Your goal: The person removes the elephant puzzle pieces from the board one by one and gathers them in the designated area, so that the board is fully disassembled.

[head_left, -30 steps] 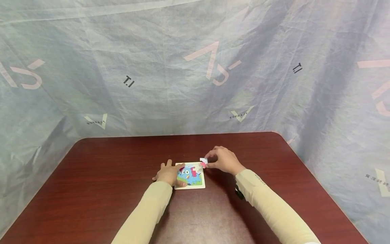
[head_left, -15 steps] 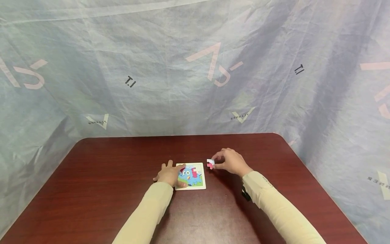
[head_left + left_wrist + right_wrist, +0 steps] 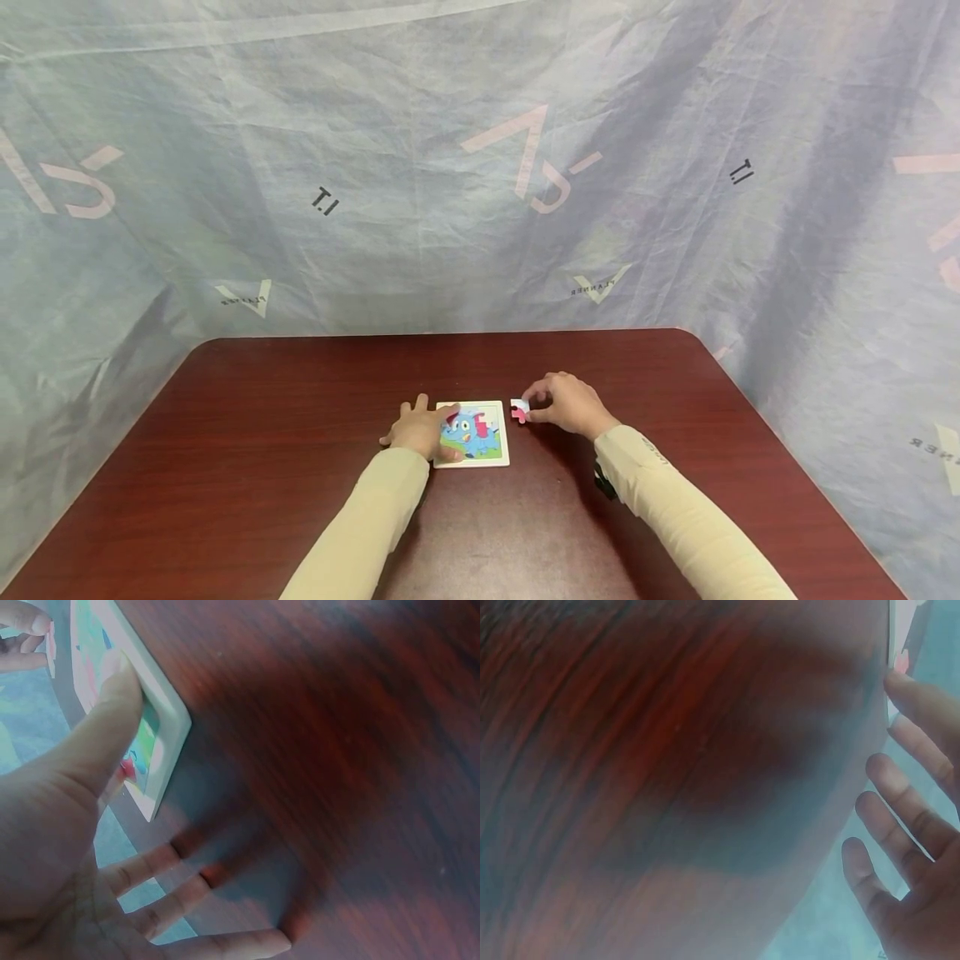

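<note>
One piece [image 3: 519,411] just right of board [image 3: 472,464], pinched between right hand [image 3: 570,406] thumb and finger | left hand [image 3: 417,430] splayed, resting on board's left side | board looks mostly filled; upper-right gap left

Puzzle [image 3: 477,436] was situated on table [image 3: 300,400], overlapped at left side by left hand [image 3: 417,429]. Piece [image 3: 521,409] was held just right of puzzle, near far corner, by right hand [image 3: 567,404]. Table was backed by cloth [image 3: 420,250].
</note>
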The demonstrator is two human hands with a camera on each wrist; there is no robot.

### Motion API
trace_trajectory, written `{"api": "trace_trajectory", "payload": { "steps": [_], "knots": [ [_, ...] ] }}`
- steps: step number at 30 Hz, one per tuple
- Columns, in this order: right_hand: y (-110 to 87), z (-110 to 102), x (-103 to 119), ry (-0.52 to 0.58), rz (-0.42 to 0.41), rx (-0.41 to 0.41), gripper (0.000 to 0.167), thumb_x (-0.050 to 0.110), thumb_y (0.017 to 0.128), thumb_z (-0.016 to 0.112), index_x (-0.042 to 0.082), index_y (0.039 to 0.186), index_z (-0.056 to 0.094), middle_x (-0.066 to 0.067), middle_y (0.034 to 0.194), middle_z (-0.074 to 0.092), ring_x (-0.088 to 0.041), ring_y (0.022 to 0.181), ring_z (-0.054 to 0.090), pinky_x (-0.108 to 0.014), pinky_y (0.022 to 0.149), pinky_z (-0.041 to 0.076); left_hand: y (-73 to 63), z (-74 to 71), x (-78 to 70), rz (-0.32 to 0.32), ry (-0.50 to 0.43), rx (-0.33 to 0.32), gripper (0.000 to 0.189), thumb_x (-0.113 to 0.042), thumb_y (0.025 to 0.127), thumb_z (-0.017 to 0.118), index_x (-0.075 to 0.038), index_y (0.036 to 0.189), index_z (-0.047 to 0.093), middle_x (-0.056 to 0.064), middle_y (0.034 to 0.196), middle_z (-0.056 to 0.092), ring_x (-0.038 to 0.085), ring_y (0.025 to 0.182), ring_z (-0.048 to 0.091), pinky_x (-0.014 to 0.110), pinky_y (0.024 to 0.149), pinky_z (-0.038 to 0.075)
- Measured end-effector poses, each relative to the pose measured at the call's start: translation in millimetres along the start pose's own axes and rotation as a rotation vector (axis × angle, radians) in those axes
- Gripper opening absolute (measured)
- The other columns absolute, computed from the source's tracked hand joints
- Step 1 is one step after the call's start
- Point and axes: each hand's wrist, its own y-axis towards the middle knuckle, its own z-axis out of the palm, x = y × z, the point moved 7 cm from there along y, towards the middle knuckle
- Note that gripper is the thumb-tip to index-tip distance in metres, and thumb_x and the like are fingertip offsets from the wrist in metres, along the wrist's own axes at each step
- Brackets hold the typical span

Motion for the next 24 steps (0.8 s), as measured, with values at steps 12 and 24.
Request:
{"api": "trace_trajectory", "payload": {
  "steps": [12,24],
  "knots": [
    [3.9,5.1,0.4,-0.027,0.025,0.011,0.021,0.029,0.082,0.087,0.023,0.101,0.080,0.007,0.084,0.057,-0.014,0.083,0.053,-0.036,0.068,0.047,-0.5,-0.7,-0.8,0.004,-0.006,-0.018,0.081,-0.032,0.076,0.090,-0.025,0.149,0.054,0.021,0.151,0.037,0.047,0.133,0.038,0.079,0.087,0.044],
    [5.6,8.8,-0.8,-0.037,0.057,0.034,0.022,0.026,0.082,0.087,0.022,0.103,0.081,0.003,0.087,0.061,-0.015,0.086,0.056,-0.038,0.071,0.049,2.2,3.2,1.1,0.009,-0.001,-0.009,0.082,-0.033,0.076,0.090,-0.026,0.149,0.053,0.021,0.151,0.036,0.046,0.134,0.037,0.079,0.086,0.044]
  ]
}}
